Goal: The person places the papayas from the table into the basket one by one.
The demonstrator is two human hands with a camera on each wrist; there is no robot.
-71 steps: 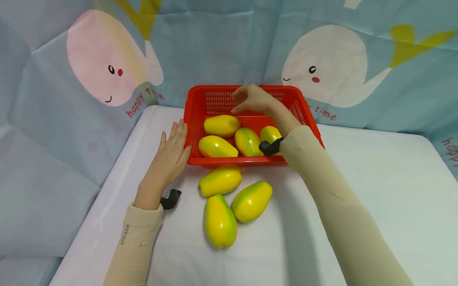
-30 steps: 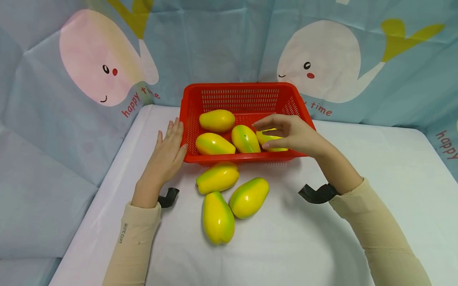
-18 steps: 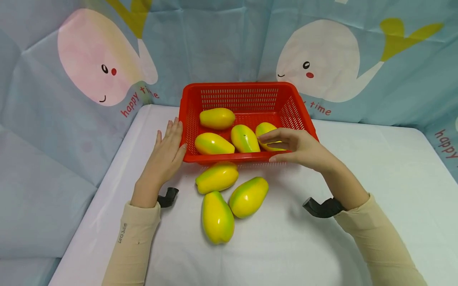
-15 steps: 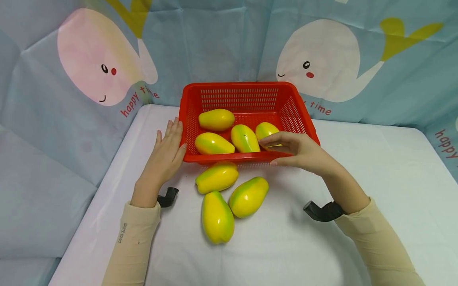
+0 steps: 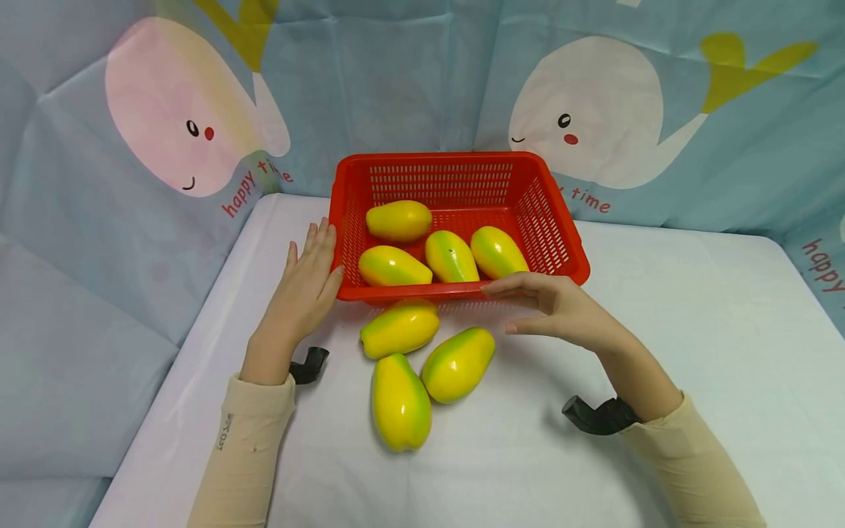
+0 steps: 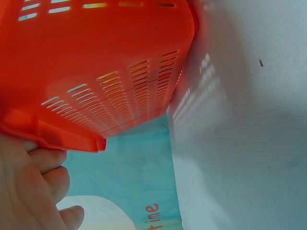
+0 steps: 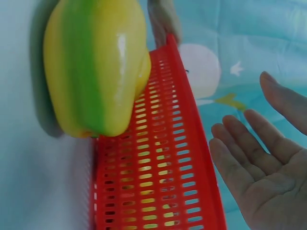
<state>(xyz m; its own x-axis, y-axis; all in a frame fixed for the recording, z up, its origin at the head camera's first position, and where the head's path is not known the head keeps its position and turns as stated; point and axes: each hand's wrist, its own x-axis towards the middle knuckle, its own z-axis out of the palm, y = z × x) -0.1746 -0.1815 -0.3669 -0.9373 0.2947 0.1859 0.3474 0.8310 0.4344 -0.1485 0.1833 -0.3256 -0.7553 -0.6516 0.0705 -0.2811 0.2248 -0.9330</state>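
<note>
A red plastic basket (image 5: pixel 422 293) with slotted walls holds several yellow-green papayas, among them one at the back left (image 5: pixel 399 221) and one on the right (image 5: pixel 498 253). My left hand (image 5: pixel 305 290) rests with straight fingers against the basket's left rim; the left wrist view shows its fingers at the rim's edge. Over the table just in front of the basket's front right rim, my right hand (image 5: pixel 561 308) has its thumb and fingers spread, nothing between them. Three more papayas lie before the basket: one beside its front wall (image 5: pixel 400 328), one to the right (image 5: pixel 458 365), one nearest me (image 5: pixel 400 403).
A white-covered table (image 5: pixel 502 469) carries everything. Behind and to the left hangs a pale blue curtain (image 5: pixel 409 88) printed with whales, close to the basket's back wall. Each wrist wears a black mount (image 5: pixel 601 416).
My right hand has come out of the basket, moving toward me and over its front rim. The papaya on the basket's right side now shows more fully. The left hand has stayed at the rim.
</note>
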